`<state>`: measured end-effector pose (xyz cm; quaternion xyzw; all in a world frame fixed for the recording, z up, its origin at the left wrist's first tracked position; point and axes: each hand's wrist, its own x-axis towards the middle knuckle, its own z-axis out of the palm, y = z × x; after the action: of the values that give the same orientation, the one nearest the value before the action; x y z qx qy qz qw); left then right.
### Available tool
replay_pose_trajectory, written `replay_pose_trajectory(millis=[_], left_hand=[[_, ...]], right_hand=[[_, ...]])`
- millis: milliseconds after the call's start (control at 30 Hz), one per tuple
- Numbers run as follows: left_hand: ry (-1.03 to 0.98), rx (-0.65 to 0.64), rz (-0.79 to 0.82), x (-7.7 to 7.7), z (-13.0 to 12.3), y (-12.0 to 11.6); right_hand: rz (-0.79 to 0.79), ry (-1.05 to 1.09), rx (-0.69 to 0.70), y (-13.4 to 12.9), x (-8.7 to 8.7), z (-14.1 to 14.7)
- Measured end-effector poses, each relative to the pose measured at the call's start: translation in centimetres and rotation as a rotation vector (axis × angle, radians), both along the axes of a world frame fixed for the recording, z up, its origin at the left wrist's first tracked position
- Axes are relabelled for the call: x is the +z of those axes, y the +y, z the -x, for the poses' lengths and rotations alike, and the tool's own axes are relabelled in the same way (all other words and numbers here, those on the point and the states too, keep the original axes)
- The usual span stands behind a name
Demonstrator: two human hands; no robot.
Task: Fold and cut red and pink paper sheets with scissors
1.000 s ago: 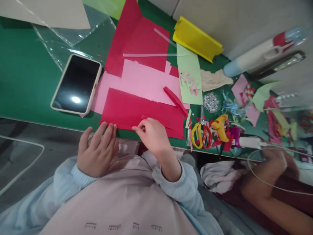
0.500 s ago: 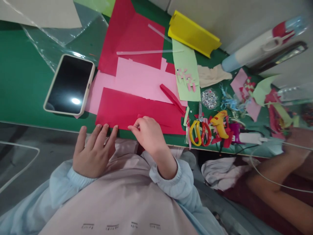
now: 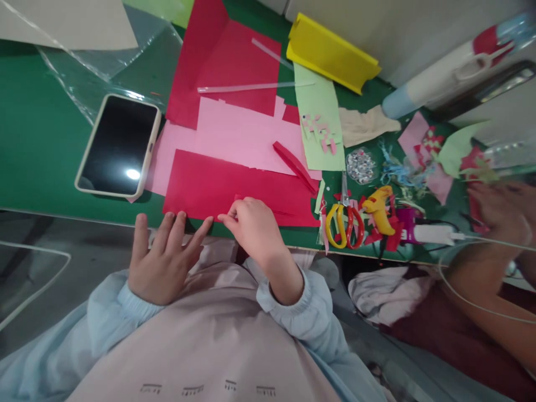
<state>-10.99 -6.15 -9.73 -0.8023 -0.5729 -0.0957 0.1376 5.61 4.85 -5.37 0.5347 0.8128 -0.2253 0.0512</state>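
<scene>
A red paper sheet (image 3: 218, 178) lies along the near edge of the green table. My left hand (image 3: 165, 254) is open, its fingers spread and the fingertips at the sheet's near left edge. Over the middle of the same edge, my right hand (image 3: 253, 226) is closed in a pinch. A small piece of red paper (image 3: 238, 196) pokes out behind its fingers; most of it is hidden by the hand. To the right, a narrow folded red strip (image 3: 295, 167) lies across the sheet and the pink paper (image 3: 247, 131) beyond it.
At left lies a phone (image 3: 119, 146). On the right are scissors (image 3: 345, 220), a yellow glue gun (image 3: 380, 209), a bag of googly eyes (image 3: 360, 166) and paper scraps. A yellow holder (image 3: 333, 53) stands behind. A co-worker's hands (image 3: 502, 209) are at far right.
My left index finger has stretched further right along the paper's edge, closer to my right hand. My right hand has barely moved. The co-worker's hands have come further into view.
</scene>
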Motion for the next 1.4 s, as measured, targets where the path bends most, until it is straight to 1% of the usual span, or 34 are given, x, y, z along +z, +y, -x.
replay_pose_trajectory(millis=[100, 200, 333, 433, 533, 733, 900, 1000, 1133, 1300, 1400], left_hand=[[0.018, -0.042, -0.021, 0.6, -0.4, 0.4], [0.002, -0.101, -0.056, 0.9, -1.2, 0.8], [0.034, -0.123, -0.087, 0.8, -1.7, 1.2], [0.051, -0.145, -0.092, 0.8, -1.6, 1.3], [0.064, -0.146, -0.087, 0.8, -1.5, 1.2], [0.065, -0.143, -0.106, 0.9, -1.6, 1.1], [0.038, -0.117, -0.095, 1.2, -2.3, 1.3], [0.011, -0.150, -0.100, 1.2, -2.4, 1.5], [0.040, -0.191, -0.071, 1.0, -2.2, 1.5], [0.084, -0.198, -0.014, 1.0, -2.3, 1.5], [0.107, -0.200, 0.001, 1.1, -2.4, 1.7]], right_hand=[[-0.017, 0.024, -0.007, -0.1, -0.1, 0.1], [-0.021, 0.082, -0.017, -0.1, -0.2, -0.3], [0.007, 0.098, -0.082, -0.3, 0.0, -1.9], [0.016, 0.098, -0.145, -0.5, 0.2, -3.3], [0.009, 0.118, -0.174, -0.6, 0.0, -3.9], [-0.023, 0.101, -0.162, -0.5, -0.5, -3.9], [-0.033, 0.077, -0.141, -0.5, -0.5, -3.7], [-0.024, 0.064, -0.138, -0.5, -0.4, -3.7], [-0.020, 0.062, -0.136, -0.5, -0.2, -3.6], [-0.010, 0.070, -0.140, -0.4, -0.2, -3.5], [-0.006, 0.116, -0.136, -0.4, -0.1, -4.0]])
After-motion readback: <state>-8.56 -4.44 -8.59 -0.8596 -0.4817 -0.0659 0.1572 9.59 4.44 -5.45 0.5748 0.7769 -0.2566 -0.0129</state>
